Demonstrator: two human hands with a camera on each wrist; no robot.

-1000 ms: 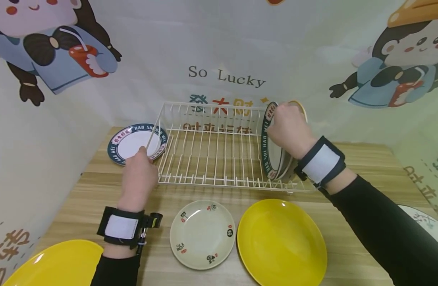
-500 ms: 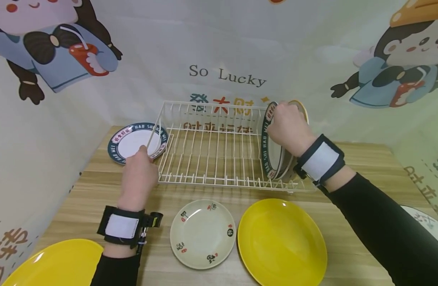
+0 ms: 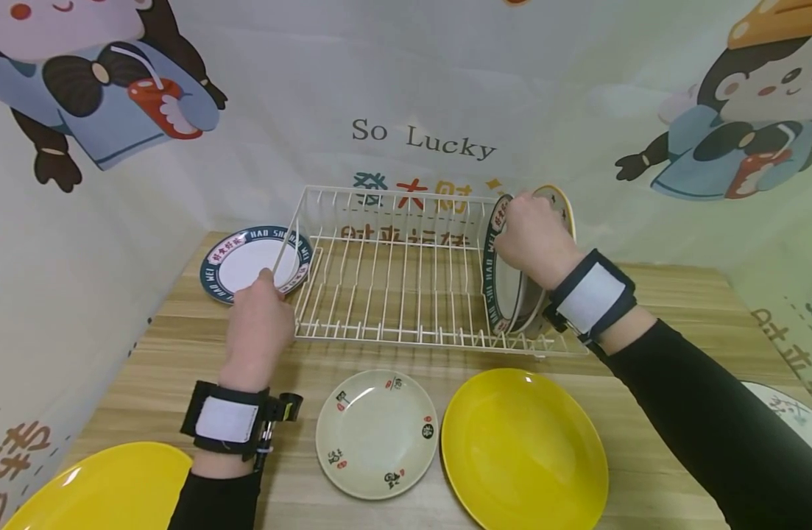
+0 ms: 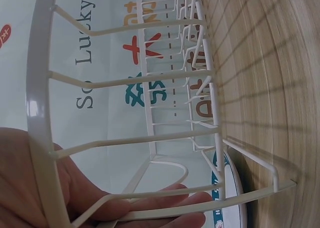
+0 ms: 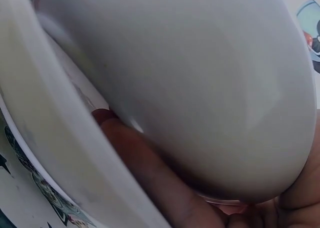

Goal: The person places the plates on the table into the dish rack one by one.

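My left hand (image 3: pixel 260 331) holds the left end of a white wire dish rack (image 3: pixel 399 342). In the left wrist view its fingers (image 4: pixel 160 203) wrap the end wires. At the rack's right end my right hand (image 3: pixel 534 239) grips the upper edge of a plate with a dark teal lettered rim (image 3: pixel 490 287), which stands on edge. In the right wrist view a finger (image 5: pixel 150 173) lies between the plate's smooth pale underside (image 5: pixel 195 87) and other plates (image 5: pixel 65 112) beside it. Behind the hand shows a yellow-rimmed plate (image 3: pixel 565 206), partly hidden.
A matching teal-rimmed plate (image 3: pixel 236 269) lies left of the rack. In front lie a small cream plate (image 3: pixel 377 434), a yellow plate (image 3: pixel 525 449) and another yellow plate (image 3: pixel 107 493) at lower left. A white plate (image 3: pixel 793 412) is partly behind the right sleeve.
The top of the gripped plate has dropped slightly, and a bit more of the yellow-rimmed plate shows behind it. My left hand stays on the rack.
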